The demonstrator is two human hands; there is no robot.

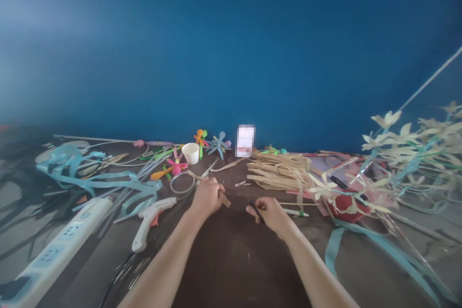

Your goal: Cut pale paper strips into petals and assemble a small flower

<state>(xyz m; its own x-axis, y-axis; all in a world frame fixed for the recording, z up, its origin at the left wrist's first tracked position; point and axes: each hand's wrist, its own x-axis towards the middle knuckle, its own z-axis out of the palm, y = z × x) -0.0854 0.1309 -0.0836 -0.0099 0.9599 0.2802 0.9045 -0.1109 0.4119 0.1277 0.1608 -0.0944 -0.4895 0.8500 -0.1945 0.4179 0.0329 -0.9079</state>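
My left hand (207, 197) is closed over the brown table, pinching a tan raffia-like strip (225, 201). Its short end pokes out on the right of the fingers, and a paler length shows behind the hand. A little to the right, my right hand (271, 214) is curled round black-handled scissors (257, 212); their blades are hard to make out. The two hands are apart. Beyond my right hand lies a bundle of the same dry tan strips (274, 171). A clear ring-shaped roll of tape (181, 183) is beside my left hand.
On the left are a white glue gun (146, 224), a power strip (61, 245), blue ribbon (108, 182) and thin dark wires (159, 236). A paper cup (190, 153) and pipe-cleaner figures (176, 166) stand behind. Pale artificial flowers (407, 139) crowd the right, before a blue wall (231, 48).
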